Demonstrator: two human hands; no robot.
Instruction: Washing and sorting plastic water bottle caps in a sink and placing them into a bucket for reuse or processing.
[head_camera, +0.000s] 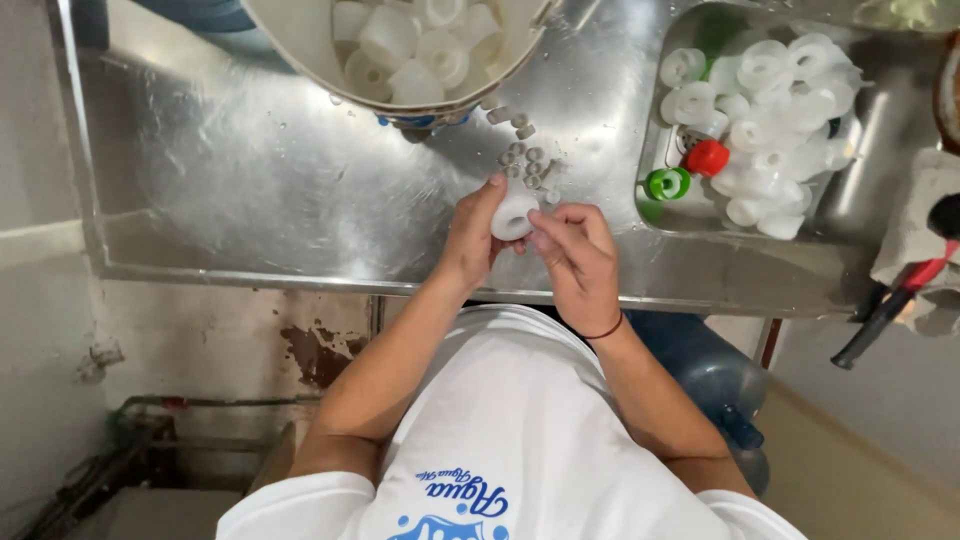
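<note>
Nearest the camera, blue printed lettering (462, 492) curves across the chest of the person's white shirt, below the two forearms. Both hands meet over the near edge of the scratched stainless steel counter (250, 190). Left hand (470, 238) curls around a round white plastic cap (514, 215), thumb up along its left side and fingers wrapped beneath it. Right hand (577, 262), with a thin dark band at the wrist, touches the same cap from the right, its fingers bent and drawn close together, the fingertips pressing on the cap's lower right edge. Just beyond the cap, a loose cluster of small grey cylindrical plugs (528, 160) lies on the steel. Farther off, a large white plastic bucket (300, 50) holds more white caps, a blue mark showing under its rim. At the far right, a recessed steel sink basin (860, 190) holds a heap of white caps together with one red cap (706, 157) and one green cap (666, 184).
</note>
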